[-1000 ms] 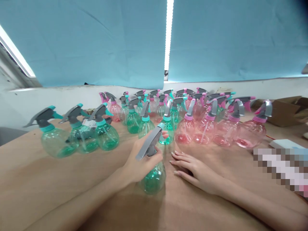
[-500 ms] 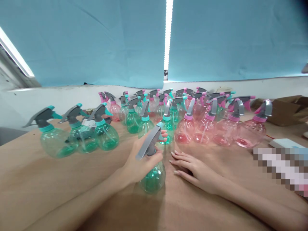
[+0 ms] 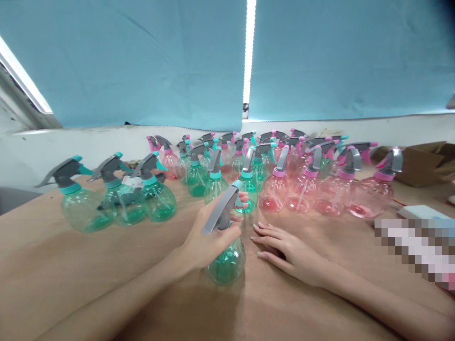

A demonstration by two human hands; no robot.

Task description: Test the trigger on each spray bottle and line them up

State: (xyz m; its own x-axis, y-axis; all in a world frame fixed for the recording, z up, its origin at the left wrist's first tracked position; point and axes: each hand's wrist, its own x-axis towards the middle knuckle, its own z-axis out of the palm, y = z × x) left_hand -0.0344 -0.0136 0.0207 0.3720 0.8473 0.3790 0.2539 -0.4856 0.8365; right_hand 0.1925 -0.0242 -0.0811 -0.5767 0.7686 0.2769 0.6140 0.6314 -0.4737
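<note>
On the table [image 3: 71, 265], left hand [image 3: 208, 237] fingers clench a green spray bottle [image 3: 226, 263]; right hand [image 3: 289, 253] lies flat, released.

The bottle [image 3: 225, 263] inside the left fingers [image 3: 242, 195] was glossy, see-through green plastic, and its trigger head [image 3: 218, 210] was matt grey plastic. Under the right fingers [image 3: 266, 233] the table [image 3: 71, 274] looked like smooth, matt brown board. Beyond both, the pink bottles [image 3: 273, 194] were the same glossy clear plastic, and the blue blinds [image 3: 142, 61] looked like matt cloth.
</note>
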